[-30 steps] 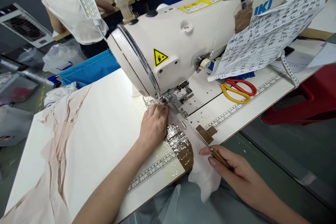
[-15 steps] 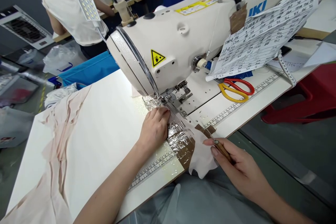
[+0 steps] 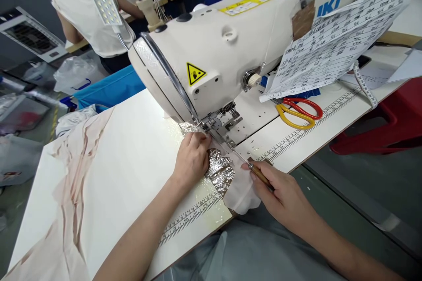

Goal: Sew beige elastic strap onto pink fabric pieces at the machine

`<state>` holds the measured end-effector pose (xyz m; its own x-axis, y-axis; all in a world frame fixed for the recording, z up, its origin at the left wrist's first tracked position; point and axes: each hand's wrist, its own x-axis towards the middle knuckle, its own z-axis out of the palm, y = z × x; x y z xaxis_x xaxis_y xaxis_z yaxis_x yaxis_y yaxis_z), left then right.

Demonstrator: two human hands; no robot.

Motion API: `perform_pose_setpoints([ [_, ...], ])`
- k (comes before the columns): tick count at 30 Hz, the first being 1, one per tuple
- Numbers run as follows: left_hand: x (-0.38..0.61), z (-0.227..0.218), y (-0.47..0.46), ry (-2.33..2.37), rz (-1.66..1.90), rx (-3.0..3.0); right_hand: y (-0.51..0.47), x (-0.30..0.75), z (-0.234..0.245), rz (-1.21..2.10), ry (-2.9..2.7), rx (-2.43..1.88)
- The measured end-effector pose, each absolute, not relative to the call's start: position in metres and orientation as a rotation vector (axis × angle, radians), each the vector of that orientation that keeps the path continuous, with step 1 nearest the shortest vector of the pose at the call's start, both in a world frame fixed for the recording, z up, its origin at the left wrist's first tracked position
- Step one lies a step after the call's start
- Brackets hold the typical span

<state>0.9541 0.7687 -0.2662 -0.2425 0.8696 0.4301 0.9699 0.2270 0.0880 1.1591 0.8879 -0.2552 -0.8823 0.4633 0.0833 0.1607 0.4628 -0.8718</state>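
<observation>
My left hand (image 3: 192, 158) lies curled on a thin white fabric piece (image 3: 242, 189) right in front of the presser foot (image 3: 216, 129) of a white sewing machine (image 3: 231, 48), fingertips pressing the cloth down. My right hand (image 3: 280, 193) grips a wooden-handled awl (image 3: 255, 171); its metal point reaches toward the presser foot. Shiny crinkled tape (image 3: 219, 169) covers the table between my hands, and the fabric's end hangs over the table's front edge.
Red-and-yellow scissors (image 3: 298, 112) lie right of the machine under a printed paper sheet (image 3: 339, 39). Pale pink cloth (image 3: 75, 175) is heaped at the table's left. A red stool (image 3: 382, 123) stands at right. Two other people work at benches behind.
My right hand with the awl has moved up and left, toward the presser foot. The hanging white fabric has been drawn further onto the table. My left hand stayed put.
</observation>
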Motion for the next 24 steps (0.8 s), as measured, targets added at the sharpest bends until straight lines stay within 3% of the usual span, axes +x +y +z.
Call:
perform_pose_setpoints([
  [5, 0.95, -0.266, 0.765, -2.139, -0.646, -1.847, 0.887, 1.159, -0.256, 1.372, -2.417, -0.525],
  [14, 0.949, -0.271, 0.765, -2.193, -0.494, -1.703, 0.888, 1.146, -0.257, 1.245, -2.431, -0.444],
  [24, 0.956, -0.268, 0.762, -2.177, -0.558, -1.81, 0.889, 1.14, -0.26, 1.198, -2.466, -0.411],
])
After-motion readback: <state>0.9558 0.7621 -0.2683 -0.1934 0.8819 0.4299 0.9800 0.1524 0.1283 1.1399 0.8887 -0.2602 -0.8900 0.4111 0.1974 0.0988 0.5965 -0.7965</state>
